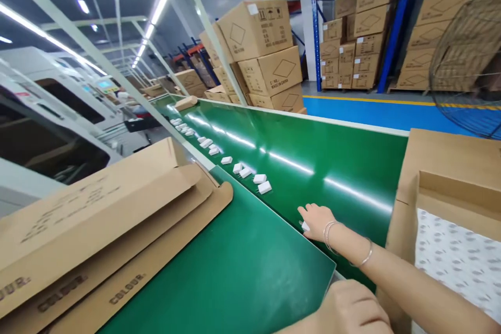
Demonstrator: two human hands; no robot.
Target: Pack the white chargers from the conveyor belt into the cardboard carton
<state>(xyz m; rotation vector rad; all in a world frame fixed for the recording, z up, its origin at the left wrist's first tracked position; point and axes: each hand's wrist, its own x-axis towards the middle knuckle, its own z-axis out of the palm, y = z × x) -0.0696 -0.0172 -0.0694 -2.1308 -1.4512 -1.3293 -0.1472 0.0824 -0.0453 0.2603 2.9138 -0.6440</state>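
Note:
My right hand (316, 221) reaches out over the green conveyor belt (332, 167), with bracelets on its wrist. Its fingers are closed round a small white block (305, 226) at the belt's near edge. More small white blocks (264, 187) lie in a line along that edge, running away to the far left. My left hand (350, 309) rests low at the corner of the green work surface (235, 271). Only its back shows and its fingers are hidden.
Flattened cardboard cartons (109, 224) printed "COLOUR" lie stacked on the left of the work surface. An open carton (442, 167) lined with a printed white sheet (457, 261) stands at right. Stacked boxes (262, 52), pallet racks (395, 26), a wire fan guard (469, 62) and machines (50, 115) surround the belt.

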